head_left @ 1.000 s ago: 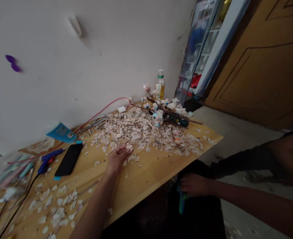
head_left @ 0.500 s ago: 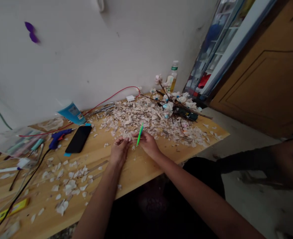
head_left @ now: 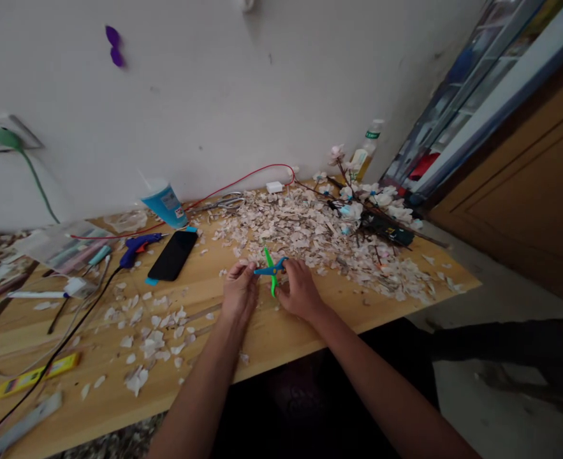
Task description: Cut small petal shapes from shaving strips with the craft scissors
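Observation:
My right hand holds a pair of green and blue scissors with the blades spread apart. One blue blade points left toward my left hand. The fingers of that hand are pinched together just above the tabletop, at a small pale petal-like piece that they mostly hide. Behind both hands spreads a big heap of pale petal-like flakes. More loose flakes are scattered on the wood to the left.
On the wooden table lie a black phone, a blue glue gun and a yellow box. A blue cup leans by the wall. At the right are a flowering branch and a bottle.
The view has shifted to the left. The scissors have turned and opened, from a nearly closed upright shape to crossed blades pointing at my left hand.

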`<state>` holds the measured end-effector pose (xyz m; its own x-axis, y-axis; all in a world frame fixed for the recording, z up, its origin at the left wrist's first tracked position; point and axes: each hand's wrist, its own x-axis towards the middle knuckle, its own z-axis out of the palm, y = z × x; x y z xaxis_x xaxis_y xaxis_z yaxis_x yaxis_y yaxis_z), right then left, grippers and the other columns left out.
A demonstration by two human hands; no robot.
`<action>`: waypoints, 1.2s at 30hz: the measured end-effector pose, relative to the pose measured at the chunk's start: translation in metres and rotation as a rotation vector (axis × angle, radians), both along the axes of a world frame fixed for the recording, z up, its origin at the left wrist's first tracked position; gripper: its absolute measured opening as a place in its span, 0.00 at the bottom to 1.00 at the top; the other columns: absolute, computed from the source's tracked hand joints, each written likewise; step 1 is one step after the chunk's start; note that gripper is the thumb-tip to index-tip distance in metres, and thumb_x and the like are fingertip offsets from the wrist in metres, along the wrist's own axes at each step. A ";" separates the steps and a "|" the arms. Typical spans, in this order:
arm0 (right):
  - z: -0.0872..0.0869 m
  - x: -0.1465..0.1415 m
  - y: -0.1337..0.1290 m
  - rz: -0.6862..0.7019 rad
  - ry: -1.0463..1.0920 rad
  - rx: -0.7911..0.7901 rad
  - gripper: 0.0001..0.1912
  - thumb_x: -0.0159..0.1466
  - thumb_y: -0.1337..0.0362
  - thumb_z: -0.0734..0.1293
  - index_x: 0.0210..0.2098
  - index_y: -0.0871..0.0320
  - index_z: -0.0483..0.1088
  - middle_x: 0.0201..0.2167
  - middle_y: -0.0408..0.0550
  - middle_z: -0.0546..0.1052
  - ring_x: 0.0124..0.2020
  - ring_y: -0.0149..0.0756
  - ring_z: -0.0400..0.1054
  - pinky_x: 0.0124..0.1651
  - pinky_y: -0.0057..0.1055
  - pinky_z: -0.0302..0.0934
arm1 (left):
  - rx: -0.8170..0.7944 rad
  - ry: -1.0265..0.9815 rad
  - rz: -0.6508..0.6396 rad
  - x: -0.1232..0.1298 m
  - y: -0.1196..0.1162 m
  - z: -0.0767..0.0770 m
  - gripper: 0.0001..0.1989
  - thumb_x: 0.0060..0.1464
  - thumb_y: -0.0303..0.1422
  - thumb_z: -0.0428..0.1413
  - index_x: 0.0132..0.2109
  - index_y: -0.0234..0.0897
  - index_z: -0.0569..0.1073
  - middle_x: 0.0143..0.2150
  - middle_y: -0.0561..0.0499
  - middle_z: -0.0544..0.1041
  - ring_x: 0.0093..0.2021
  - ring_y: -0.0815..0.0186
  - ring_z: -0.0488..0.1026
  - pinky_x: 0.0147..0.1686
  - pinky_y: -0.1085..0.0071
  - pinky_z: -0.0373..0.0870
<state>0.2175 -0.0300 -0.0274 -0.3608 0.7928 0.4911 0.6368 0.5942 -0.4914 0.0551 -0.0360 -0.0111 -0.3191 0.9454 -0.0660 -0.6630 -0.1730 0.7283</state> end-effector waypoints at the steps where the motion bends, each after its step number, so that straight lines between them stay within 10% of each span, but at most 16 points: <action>1: 0.001 0.000 0.000 -0.007 0.001 -0.014 0.20 0.62 0.59 0.65 0.51 0.59 0.62 0.45 0.58 0.71 0.47 0.50 0.61 0.51 0.47 0.58 | -0.010 0.001 -0.003 0.000 -0.001 -0.001 0.15 0.37 0.32 0.74 0.31 0.39 0.77 0.31 0.56 0.79 0.34 0.71 0.77 0.41 0.74 0.73; 36: 0.004 0.001 0.000 0.031 -0.119 -0.154 0.05 0.62 0.64 0.65 0.38 0.56 0.65 0.36 0.50 0.73 0.41 0.43 0.64 0.45 0.37 0.55 | -0.035 0.232 0.029 0.003 0.003 -0.013 0.15 0.38 0.31 0.73 0.35 0.37 0.79 0.34 0.53 0.81 0.34 0.70 0.76 0.42 0.73 0.71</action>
